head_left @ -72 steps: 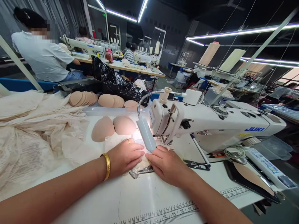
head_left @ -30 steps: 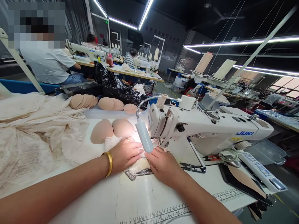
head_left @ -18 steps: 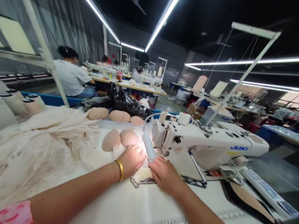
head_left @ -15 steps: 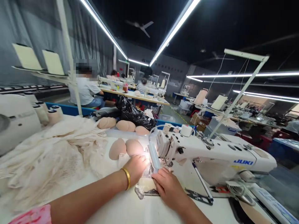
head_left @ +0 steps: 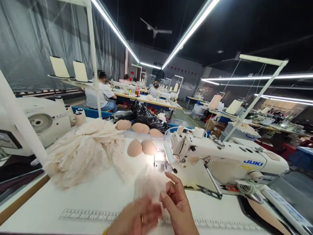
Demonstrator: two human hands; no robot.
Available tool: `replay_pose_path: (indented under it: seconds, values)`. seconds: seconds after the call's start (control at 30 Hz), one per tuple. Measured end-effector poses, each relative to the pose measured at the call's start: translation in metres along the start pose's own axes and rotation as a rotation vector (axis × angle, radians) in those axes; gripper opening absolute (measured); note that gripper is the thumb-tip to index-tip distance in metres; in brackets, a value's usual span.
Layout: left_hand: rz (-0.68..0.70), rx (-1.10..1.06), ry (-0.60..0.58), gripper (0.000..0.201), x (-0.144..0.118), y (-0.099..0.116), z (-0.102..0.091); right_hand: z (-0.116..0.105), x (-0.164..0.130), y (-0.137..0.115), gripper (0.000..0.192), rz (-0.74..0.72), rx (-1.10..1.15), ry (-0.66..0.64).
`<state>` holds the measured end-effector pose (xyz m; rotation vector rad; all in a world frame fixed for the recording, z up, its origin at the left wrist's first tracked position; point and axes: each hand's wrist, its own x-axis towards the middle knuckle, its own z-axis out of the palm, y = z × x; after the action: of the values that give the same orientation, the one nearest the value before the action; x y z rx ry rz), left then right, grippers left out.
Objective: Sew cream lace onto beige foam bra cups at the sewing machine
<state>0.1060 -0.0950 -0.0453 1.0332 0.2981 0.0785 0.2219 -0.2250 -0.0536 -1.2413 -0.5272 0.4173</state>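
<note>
Near the needle end of the JUKI sewing machine (head_left: 225, 160), sheer pale fabric (head_left: 148, 184) sits just beyond the left hand (head_left: 137, 215), left of the right hand (head_left: 179, 205). Right fingers curled by its edge, pinch unclear. Left blurred at its lower edge; can't tell if gripping.
</note>
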Motion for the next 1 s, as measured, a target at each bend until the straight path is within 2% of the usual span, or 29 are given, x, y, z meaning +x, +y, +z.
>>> replay_pose_path:
  seconds: [0.03,0.07,0.13,0.23,0.3,0.4,0.47,0.57,0.63,0.77,0.83,1.0]
  values:
    - [0.007,-0.172,0.116,0.046,-0.002,0.006,0.003,0.003,-0.016,0.0,0.058,-0.008,0.024,0.02]
    - [0.047,-0.243,0.189,0.05,-0.001,0.013,0.006,0.005,-0.03,-0.001,0.059,0.001,0.055,0.032]
    - [0.047,-0.279,0.259,0.057,0.002,0.023,0.007,0.009,-0.051,-0.002,0.068,0.063,0.127,0.044]
    - [0.005,-0.276,0.213,0.05,0.003,0.026,0.008,0.011,-0.062,-0.008,0.089,0.179,0.19,0.087]
    - [-0.061,-0.346,0.217,0.046,0.001,0.025,0.011,0.012,-0.061,-0.012,0.095,0.202,0.185,0.123]
    - [-0.087,-0.386,0.209,0.052,-0.001,0.024,0.018,0.013,-0.061,-0.014,0.091,0.177,0.111,0.162]
    - [-0.01,-0.294,0.186,0.056,-0.001,0.024,0.021,0.013,-0.062,-0.011,0.089,0.166,0.063,0.182]
    - [0.057,-0.236,0.234,0.053,0.002,0.024,0.023,0.008,-0.061,-0.004,0.094,0.159,0.042,0.169]
    - [0.04,-0.303,0.251,0.045,0.004,0.024,0.023,0.002,-0.056,-0.001,0.098,0.148,0.064,0.155]
    - [-0.068,-0.458,0.308,0.01,0.008,0.025,0.024,-0.006,-0.045,0.003,0.097,0.152,0.147,0.14]
    - [-0.117,-0.518,0.315,0.014,0.01,0.026,0.026,-0.007,-0.043,0.005,0.095,0.146,0.153,0.14]
    - [-0.13,-0.499,0.214,0.017,0.013,0.027,0.032,-0.009,-0.043,0.011,0.091,0.132,0.151,0.134]
